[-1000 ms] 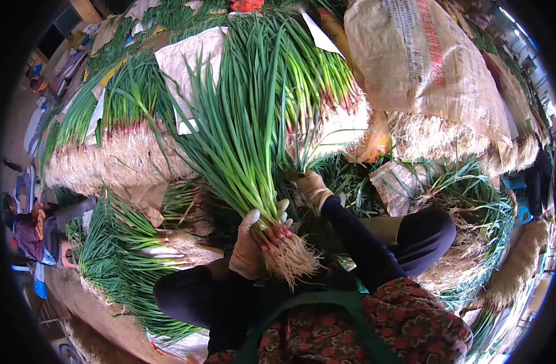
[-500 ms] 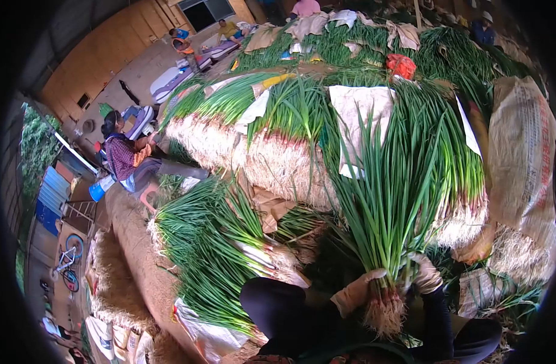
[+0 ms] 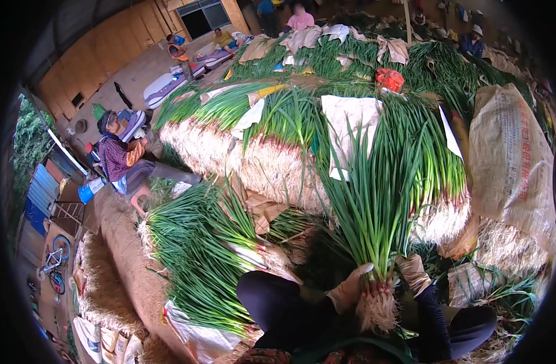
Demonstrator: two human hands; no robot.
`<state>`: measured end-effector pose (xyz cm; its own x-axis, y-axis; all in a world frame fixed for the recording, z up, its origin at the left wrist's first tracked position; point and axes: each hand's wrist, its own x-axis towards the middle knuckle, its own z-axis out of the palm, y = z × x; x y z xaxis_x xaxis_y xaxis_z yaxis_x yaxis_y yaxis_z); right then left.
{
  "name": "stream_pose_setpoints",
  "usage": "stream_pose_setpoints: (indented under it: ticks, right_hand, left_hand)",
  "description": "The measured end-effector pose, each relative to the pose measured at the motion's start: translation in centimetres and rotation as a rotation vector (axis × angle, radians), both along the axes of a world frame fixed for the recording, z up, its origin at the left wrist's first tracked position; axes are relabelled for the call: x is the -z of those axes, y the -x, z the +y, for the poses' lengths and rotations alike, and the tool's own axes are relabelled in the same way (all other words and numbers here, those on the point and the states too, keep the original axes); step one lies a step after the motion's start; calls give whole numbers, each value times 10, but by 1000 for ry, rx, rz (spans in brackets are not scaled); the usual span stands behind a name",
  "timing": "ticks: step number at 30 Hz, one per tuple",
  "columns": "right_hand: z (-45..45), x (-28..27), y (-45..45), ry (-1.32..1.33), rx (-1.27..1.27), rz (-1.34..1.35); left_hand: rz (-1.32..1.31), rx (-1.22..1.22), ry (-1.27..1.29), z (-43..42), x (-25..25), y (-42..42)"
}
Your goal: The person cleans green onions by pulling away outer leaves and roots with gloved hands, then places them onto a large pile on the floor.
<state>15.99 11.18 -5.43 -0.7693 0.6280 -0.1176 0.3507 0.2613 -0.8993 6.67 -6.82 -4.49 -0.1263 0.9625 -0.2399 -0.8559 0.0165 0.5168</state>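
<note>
In front of my lap stands a bunch of green onions (image 3: 375,233), leaves upward and whitish roots hanging at the bottom. My left hand (image 3: 351,289), in a pale glove, is closed around its lower stems, thumb pointing up. On the other side, my gloved right hand (image 3: 414,274) has its curled fingers against the stems at the same height; its fingertips are partly hidden. Just behind the bunch, more green onions (image 3: 442,182) lie in a stack with their roots (image 3: 442,224) toward me.
A loose heap of green onions (image 3: 199,261) lies to my left beside a white sack (image 3: 202,333). Long stacked rows with dense roots (image 3: 217,148) stretch ahead. A printed woven sack (image 3: 511,151) stands at right. A person in a checked shirt (image 3: 117,158) sits at left.
My view has shifted slightly, so the scene sits a little further left. Both hands remain at the bunch's base. The seated person at left has raised their head.
</note>
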Motion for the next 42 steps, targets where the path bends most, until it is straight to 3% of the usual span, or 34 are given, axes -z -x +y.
stream_pose_setpoints:
  ticks: [1, 2, 5, 6, 7, 9, 10, 11, 13, 14, 15, 16, 17, 18, 20, 21, 23, 25, 26, 27, 29, 30, 31, 33, 34, 37, 39, 41, 42]
  right_hand:
    - [-3, -5, -2, 32, 11, 7]
    - [9, 44, -2, 144, -38, 232]
    - [-8, 14, -5, 409, 54, 310]
    - [-4, 6, -7, 308, 69, 141]
    - [-8, 25, 5, 146, 223, 256]
    - [32, 29, 2, 404, 493, 454]
    - [34, -18, -3, 753, 782, 523]
    - [59, -1, -11, 732, 702, 512]
    - [87, 47, -36, 529, 236, 370]
    - [88, 57, -43, 492, 26, 332]
    - [64, 18, -47, 582, -44, 482]
    - [43, -18, -39, 606, 132, 247]
    - [34, -34, -34, 538, 74, 228]
    - [19, -62, -21, 669, 192, 112]
    - [29, -30, 7, 481, 55, 61]
    - [37, 23, 30, 262, -6, 391]
    - [31, 11, 40, -87, 14, 257]
    - [35, 3, 41, 360, -62, -100]
    - [33, 1, 36, 293, -153, -148]
    - [47, 48, 37, -135, -400, -114]
    - [20, -13, 28, -279, -327, -324]
    - [12, -23, 28, -161, -239, -314]
    - [13, -14, 36, -400, -251, -360]
    - [12, -9, 50, -437, -168, -494]
    - [14, 6, 53, -466, -97, -409]
    - [15, 30, 50, 231, -34, 408]
    - [14, 6, 27, 632, 50, 317]
    - [16, 12, 9, 744, 49, 171]
    - [14, 11, 2, 642, 23, 161]
  left_hand:
    - [-51, 27, -50, 1, 3, 4]
    - [-104, 53, -99, 2, 6, 5]
    - [-245, -47, -41, 5, -5, -5]
    - [-186, -92, -34, 9, 10, -5]
    - [-44, -26, 30, 4, 3, 5]
    - [-365, 26, -140, -4, -13, 4]
    - [-349, 33, -142, -9, -5, 1]
    - [-324, 47, -145, -9, 4, 3]
    - [-313, -54, -116, -5, -30, -7]
    - [-338, -33, -111, -1, -25, -8]
    - [-355, -23, -111, 5, -20, -10]
    - [-310, -62, -49, 9, -29, -15]
    - [-272, -18, -86, 11, -20, -15]
    - [-231, 21, -123, 13, -5, -11]
    - [-130, -16, -89, 18, -10, -17]
    - [-116, -49, -22, 20, -18, -22]
    - [-86, -127, 108, 22, -28, -25]
    - [-36, -63, 57, 12, -8, -13]
    - [-15, -26, 36, 7, 5, -9]
    - [-6, -48, 39, 5, 6, -10]
    - [13, -89, 35, 9, 8, -13]
    - [70, -97, 101, 9, 4, -13]
    - [65, -91, 116, 10, 7, -14]
    - [66, -88, 142, 13, 13, -12]
    - [37, -82, 101, 12, 12, -12]
    - [-98, -123, 5, 8, -7, -14]
    - [-264, -203, -26, 12, -31, -27]
    - [-306, -172, -80, 13, -25, -25]
    - [-337, -160, -76, 15, -26, -25]
